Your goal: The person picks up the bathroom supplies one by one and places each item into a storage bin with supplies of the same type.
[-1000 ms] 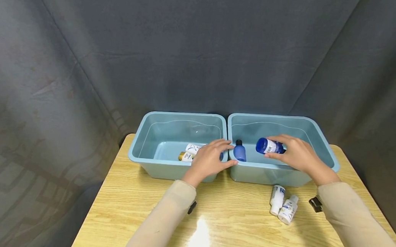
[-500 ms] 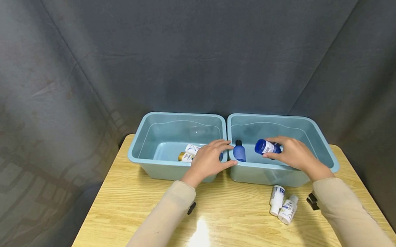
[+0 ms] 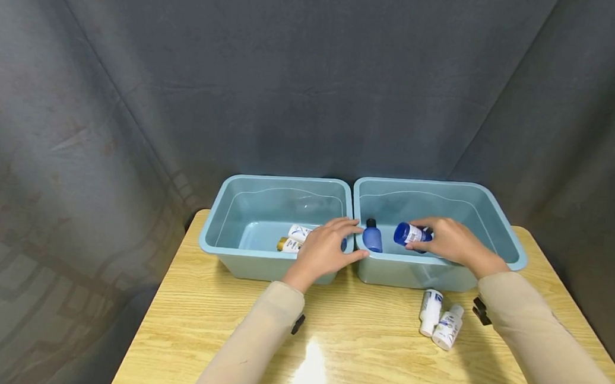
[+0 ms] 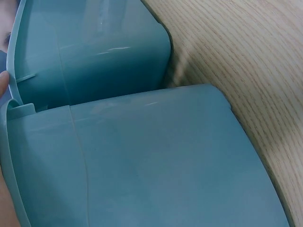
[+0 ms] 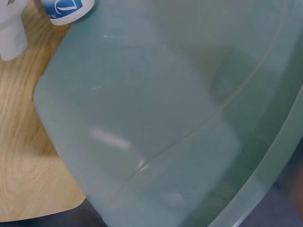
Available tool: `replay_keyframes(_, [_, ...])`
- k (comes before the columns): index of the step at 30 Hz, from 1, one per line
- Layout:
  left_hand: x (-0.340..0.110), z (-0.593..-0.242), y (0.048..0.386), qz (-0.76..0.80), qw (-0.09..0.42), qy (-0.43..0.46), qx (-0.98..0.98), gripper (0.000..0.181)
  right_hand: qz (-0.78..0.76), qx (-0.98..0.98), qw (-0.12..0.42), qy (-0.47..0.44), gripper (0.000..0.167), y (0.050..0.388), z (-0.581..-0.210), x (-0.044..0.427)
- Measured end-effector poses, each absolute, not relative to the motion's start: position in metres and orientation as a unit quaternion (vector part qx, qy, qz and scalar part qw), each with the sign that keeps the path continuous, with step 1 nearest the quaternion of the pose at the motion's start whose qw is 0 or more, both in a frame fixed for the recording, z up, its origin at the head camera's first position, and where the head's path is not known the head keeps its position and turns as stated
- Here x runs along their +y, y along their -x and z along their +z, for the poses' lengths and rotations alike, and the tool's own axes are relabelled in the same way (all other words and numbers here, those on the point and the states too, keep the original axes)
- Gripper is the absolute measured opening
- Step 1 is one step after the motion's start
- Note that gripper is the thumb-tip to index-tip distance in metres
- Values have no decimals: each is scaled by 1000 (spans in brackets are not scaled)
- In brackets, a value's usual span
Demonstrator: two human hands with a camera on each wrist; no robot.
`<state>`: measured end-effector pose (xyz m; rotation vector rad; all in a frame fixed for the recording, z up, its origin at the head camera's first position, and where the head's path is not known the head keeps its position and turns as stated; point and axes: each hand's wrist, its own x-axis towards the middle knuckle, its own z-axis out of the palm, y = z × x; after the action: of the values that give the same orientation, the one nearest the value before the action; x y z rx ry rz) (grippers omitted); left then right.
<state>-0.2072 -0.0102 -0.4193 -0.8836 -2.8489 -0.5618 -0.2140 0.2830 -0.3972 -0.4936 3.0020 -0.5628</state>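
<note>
Blue bottle (image 3: 410, 234): deep blue, a white printed label round its middle, tipped sideways with its broad end facing left
Bottle's place: in the mouth of the right bin (image 3: 414, 274)
Right hand (image 3: 451, 242): thumb and fingers pinch the bottle
Left hand (image 3: 327, 247): fingers spread, at the neighbouring bin rims

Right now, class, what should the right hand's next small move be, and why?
The right hand should probably lower the dark blue bottle into the right bin: it grips the bottle over that bin's opening, and a lighter blue bottle already lies inside.
</note>
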Motion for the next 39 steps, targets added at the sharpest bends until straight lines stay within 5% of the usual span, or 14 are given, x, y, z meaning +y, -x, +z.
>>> replay_keyframes(30, [-8,-422,209,-197,60,298,-932,58,-172,970,84,152,66,220,-408,279])
replay_keyframes(39, [-7,-421,208,-190,58,296,-934,58,-209,961,49,175,38,216,-402,283])
